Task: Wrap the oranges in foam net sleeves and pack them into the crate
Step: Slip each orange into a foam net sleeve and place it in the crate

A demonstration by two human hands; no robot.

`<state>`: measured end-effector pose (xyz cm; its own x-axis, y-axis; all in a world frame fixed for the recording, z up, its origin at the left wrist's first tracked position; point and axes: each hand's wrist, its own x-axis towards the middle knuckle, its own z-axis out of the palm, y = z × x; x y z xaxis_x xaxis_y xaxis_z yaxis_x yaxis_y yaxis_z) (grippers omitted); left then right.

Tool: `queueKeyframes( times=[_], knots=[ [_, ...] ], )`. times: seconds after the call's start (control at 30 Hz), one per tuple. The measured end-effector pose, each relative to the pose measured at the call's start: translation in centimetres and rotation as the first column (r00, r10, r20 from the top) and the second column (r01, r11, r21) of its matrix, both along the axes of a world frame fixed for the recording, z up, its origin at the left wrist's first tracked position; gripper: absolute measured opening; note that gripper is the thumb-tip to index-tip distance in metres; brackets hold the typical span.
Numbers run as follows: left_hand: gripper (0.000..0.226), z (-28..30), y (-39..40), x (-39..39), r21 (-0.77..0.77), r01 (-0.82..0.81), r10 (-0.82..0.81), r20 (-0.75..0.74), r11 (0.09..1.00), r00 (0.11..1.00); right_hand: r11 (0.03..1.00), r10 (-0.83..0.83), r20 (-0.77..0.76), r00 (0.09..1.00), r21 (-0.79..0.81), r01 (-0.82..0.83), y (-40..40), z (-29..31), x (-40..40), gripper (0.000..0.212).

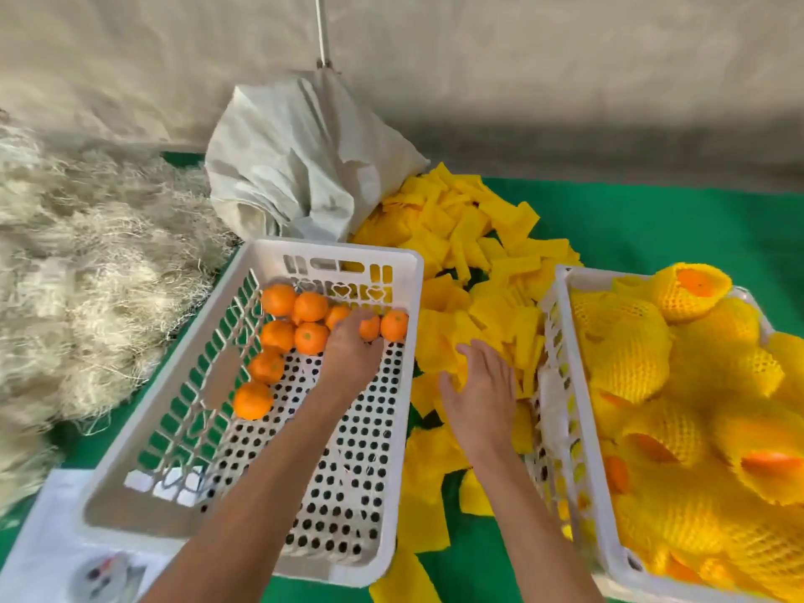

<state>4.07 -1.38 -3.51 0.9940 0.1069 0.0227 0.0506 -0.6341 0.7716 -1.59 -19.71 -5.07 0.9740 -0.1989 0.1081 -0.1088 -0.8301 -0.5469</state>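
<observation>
We see the left hand (350,346) reaching into a white perforated plastic basket (243,528) on the green-covered tabletop (652,219), its fingers curled down over one of the bare round oranges (278,300) clustered at the basket's far end; whether it actually grips that fruit we cannot tell, since the fingertips are hidden. Two more oranges lie apart from the cluster along the basket's left wall. The right hand (480,391) rests with fingers relaxed and slightly spread on the loose heap of flat yellow foam net sleeves (470,237) lying between the basket and a white plastic crate (570,385) on the right. That crate is piled with oranges already wrapped in yellow foam netting (622,341), orange skin showing at some open ends. Behind the basket sits a crumpled white sack (300,176), and pale straw-like fibre (87,254) is heaped to the left.
</observation>
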Motion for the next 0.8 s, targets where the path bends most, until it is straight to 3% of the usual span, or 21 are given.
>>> queueKeyframes(
  times=[0.13, 0.3, 0.6, 0.73, 0.8],
  knots=[
    [0.048, -3.4, 1.6, 3.8, 0.164, -0.007, 0.045, -0.227, 0.986, 0.973, 0.999, 0.017, -0.064, 0.998, -0.034, -0.019, 1.0, -3.5, 2.4, 0.044],
    [0.051, -7.0, 3.2, 6.0, 0.348, 0.068, 0.077, -0.385, 0.935, 0.92, 0.989, 0.043, -0.09, 0.995, -0.134, -0.055, 1.4, -6.5, 4.4, 0.037],
    [0.057, -8.1, 4.0, 6.4, 0.329, 0.085, 0.038, -0.351, 0.941, 0.935, 0.999, 0.02, 0.034, 0.999, -0.036, -0.019, 1.6, -6.1, 4.8, 0.028],
    [0.059, -4.5, 3.6, 5.5, 0.197, 0.033, 0.023, -0.276, 0.98, 0.961, 0.992, -0.028, 0.166, 0.986, 0.126, 0.007, 0.9, -3.2, 4.0, 0.024],
    [0.061, -1.8, 3.2, 4.7, 0.098, 0.028, -0.007, -0.205, 0.995, 0.979, 0.968, -0.084, 0.162, 0.983, 0.249, 0.042, 0.3, -1.3, 3.4, 0.023]
  ],
)
